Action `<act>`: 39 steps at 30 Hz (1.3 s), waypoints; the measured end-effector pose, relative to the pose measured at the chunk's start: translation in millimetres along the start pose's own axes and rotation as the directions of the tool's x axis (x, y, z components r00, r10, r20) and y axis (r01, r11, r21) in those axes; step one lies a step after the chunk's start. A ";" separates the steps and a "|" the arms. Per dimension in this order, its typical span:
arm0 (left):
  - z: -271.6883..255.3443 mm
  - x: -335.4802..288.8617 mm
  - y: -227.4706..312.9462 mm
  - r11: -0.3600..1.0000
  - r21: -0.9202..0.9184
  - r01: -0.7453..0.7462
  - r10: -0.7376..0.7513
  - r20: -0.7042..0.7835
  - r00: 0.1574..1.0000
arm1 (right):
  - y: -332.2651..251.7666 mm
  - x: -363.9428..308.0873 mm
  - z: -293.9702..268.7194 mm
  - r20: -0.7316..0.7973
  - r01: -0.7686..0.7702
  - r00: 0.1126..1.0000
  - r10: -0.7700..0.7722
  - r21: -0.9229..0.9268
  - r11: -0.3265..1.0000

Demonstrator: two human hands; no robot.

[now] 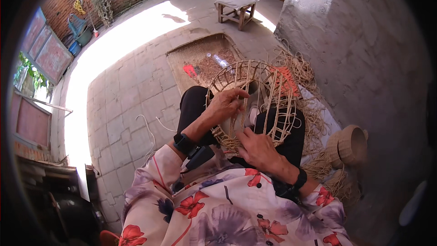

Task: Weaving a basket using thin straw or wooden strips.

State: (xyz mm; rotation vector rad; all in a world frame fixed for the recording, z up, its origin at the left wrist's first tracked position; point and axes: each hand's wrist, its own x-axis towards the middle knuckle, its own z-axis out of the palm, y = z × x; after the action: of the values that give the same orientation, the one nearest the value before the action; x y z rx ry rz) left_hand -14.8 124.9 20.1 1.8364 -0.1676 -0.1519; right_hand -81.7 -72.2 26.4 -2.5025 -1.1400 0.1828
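Across the lap (193, 102) lies a corded basket frame (223, 140), its ribs bound into a rounded cage, near edge thickly wrapped; wide gaps between middle strands suggest weaving only partly done. The right hand's (259, 149) grip rests at that edge, whether pinching I cannot tell; the left hand's (224, 105) seems closed on a cord strand (246, 110). Beyond lie loose cord (298, 70) and a woven mat (181, 66).
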 end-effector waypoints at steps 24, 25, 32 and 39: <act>-21.9 -71.3 8.9 0.768 0.605 -0.208 0.074 0.239 0.968 | 5.5 6.0 3.0 -0.057 -0.058 0.996 0.071 0.202 0.978; -24.3 -81.2 6.7 0.770 0.613 -0.177 0.070 0.195 0.978 | 6.0 5.2 3.0 -0.066 -0.057 0.995 0.074 0.226 0.972; -7.7 -121.4 -18.0 0.822 0.568 0.036 0.002 -0.065 0.998 | 12.0 4.5 6.1 -0.147 0.058 0.989 -0.007 0.344 0.937; 7.1 -120.8 -36.1 0.788 0.616 -0.023 0.168 -0.179 0.969 | 19.0 1.0 -16.4 -0.304 -0.097 0.916 0.263 0.468 0.878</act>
State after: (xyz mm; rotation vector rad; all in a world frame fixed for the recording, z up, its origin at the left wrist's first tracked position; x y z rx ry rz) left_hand -133.4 151.2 -14.5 2.4731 -0.1611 0.2146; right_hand -63.3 -87.5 34.1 -2.1106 -0.6236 0.0249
